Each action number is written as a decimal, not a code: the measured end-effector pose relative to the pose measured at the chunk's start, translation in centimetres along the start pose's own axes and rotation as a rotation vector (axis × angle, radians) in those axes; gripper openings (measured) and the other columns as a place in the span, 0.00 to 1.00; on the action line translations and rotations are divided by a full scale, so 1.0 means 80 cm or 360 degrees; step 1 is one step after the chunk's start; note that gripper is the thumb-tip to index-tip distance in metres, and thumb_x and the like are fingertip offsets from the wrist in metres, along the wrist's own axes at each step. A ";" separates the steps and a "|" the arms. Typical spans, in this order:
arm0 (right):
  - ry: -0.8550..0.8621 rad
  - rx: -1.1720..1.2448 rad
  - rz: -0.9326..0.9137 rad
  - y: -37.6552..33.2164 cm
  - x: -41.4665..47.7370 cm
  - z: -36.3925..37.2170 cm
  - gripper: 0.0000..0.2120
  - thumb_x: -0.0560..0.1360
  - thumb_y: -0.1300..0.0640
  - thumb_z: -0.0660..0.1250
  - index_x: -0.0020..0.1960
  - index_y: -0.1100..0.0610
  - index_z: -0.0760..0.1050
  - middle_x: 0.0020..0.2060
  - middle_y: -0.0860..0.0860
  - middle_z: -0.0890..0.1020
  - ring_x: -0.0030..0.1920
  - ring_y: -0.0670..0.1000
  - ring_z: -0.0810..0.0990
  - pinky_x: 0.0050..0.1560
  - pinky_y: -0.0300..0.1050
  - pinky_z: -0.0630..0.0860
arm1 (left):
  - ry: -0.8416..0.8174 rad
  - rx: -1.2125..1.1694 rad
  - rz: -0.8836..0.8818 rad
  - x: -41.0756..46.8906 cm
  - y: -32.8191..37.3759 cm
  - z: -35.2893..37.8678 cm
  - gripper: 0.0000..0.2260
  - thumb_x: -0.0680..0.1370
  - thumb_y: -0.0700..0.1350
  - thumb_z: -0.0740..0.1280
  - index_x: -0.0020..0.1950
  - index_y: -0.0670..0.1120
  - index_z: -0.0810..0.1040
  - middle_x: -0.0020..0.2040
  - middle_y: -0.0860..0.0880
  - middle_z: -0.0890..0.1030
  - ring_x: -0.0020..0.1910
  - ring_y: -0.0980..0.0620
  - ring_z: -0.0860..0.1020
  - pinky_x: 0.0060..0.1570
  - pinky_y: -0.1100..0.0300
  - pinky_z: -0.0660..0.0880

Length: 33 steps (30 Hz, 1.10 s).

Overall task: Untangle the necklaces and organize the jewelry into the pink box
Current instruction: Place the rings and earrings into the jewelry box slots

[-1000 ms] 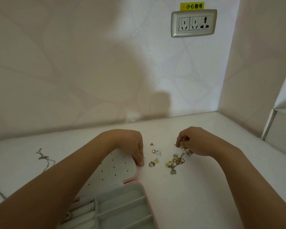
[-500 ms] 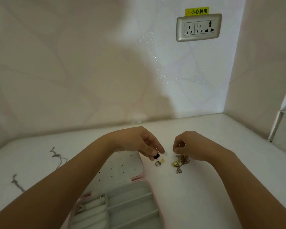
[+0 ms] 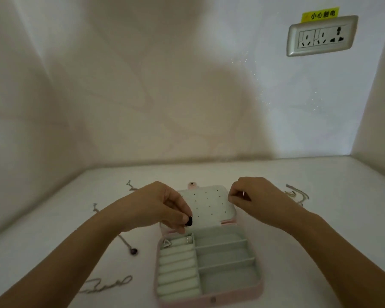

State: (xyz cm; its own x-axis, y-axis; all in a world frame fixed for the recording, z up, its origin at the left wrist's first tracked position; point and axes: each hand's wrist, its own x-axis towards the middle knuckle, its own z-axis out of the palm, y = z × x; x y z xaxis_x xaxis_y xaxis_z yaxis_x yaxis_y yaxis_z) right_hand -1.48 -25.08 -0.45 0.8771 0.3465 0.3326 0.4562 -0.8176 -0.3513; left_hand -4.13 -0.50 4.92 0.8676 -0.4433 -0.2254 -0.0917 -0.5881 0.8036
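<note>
The left hand (image 3: pixel 160 207) pinches a small dark stud (image 3: pixel 189 220) at its fingertips. The right hand (image 3: pixel 259 196) is curled tight, and whether it holds anything cannot be told. The lid (image 3: pixel 209 205) of the open pink box (image 3: pixel 261 285) lies between them. Its holes are at 2 o'clock from the stud, and its tray is at 6 o'clock. Necklaces (image 3: pixel 107 284) lie loose on the bench (image 3: pixel 320 241) at 8 o'clock.
</note>
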 end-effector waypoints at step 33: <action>-0.0087 0.0083 -0.0158 -0.021 -0.002 0.023 0.05 0.77 0.55 0.64 0.46 0.51 0.79 0.40 0.42 0.78 0.39 0.40 0.74 0.40 0.30 0.67 | 0.0353 0.0161 -0.0098 -0.046 -0.078 0.011 0.10 0.74 0.43 0.72 0.35 0.56 0.85 0.29 0.52 0.73 0.29 0.57 0.66 0.31 0.68 0.65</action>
State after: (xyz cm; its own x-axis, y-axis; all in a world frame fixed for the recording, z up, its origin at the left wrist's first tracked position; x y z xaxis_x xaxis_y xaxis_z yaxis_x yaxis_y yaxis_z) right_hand -2.10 -22.91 -1.54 0.8335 0.4503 0.3200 0.5471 -0.7536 -0.3645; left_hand -7.13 4.23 0.24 0.9581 -0.2517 -0.1370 -0.0741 -0.6793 0.7301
